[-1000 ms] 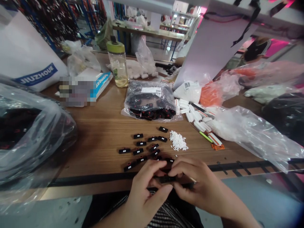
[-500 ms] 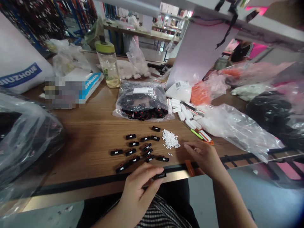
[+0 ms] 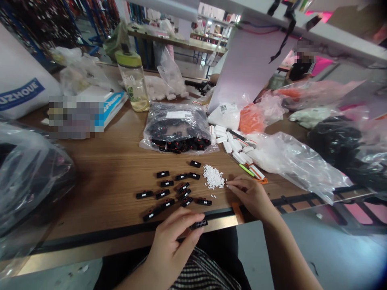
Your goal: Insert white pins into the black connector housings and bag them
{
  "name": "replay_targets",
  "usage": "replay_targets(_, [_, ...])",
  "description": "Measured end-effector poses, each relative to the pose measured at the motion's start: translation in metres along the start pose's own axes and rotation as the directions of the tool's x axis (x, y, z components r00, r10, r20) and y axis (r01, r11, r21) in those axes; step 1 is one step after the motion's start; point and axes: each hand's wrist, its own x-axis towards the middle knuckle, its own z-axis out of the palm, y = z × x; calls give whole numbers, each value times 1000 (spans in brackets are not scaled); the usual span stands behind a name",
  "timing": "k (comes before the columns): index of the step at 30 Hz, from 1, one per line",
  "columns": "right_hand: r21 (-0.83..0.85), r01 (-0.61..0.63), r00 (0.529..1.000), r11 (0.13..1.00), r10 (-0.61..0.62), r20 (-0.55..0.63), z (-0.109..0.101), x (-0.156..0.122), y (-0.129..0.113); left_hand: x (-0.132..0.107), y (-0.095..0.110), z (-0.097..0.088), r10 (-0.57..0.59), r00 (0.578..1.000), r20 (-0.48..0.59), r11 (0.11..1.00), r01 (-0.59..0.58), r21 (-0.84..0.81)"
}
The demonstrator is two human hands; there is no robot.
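Note:
My left hand (image 3: pixel 177 233) pinches a black connector housing (image 3: pixel 202 223) between thumb and fingers, just over the table's front edge. Its face shows a grid of small holes. To the right of a heap of small white plugs (image 3: pixel 213 177), my right hand (image 3: pixel 248 194) rests low with thumb and fingertips pressed together. A tiny white piece lies by those fingertips; whether anything is between them is too small to tell. Several black connector housings (image 3: pixel 163 194) with paired white dots lie spread left of the heap. A few loose plugs (image 3: pixel 213 196) sit just below it.
Behind the housings lies a clear bag of black parts (image 3: pixel 178 129). White blocks (image 3: pixel 231 143), a green pen (image 3: pixel 246 170) and plastic bags (image 3: pixel 298 161) are at right. A bottle (image 3: pixel 133 82) stands at back left; a large clear bag (image 3: pixel 33 177) is at left.
My right hand has closed its fingertips together near the heap's right side. My left hand keeps the connector housing at the table edge. The whole view has shifted slightly.

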Motion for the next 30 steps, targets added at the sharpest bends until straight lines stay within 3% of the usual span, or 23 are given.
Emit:
replay_targets(5, [-13, 73, 997, 997, -73, -33, -7, -3, 15, -1, 1, 0, -10, 1000, 11, 1000, 10, -4])
replay_targets(21, [-3, -113, 990, 994, 112, -81, -7, -11, 7, 2, 2, 0, -18, 1000, 9, 1000, 18, -4])
replay_targets(30, [-148, -87, 990, 985, 69, -123, 3, -8, 4, 2, 2, -1, -19, 1000, 1, 1000, 19, 24])
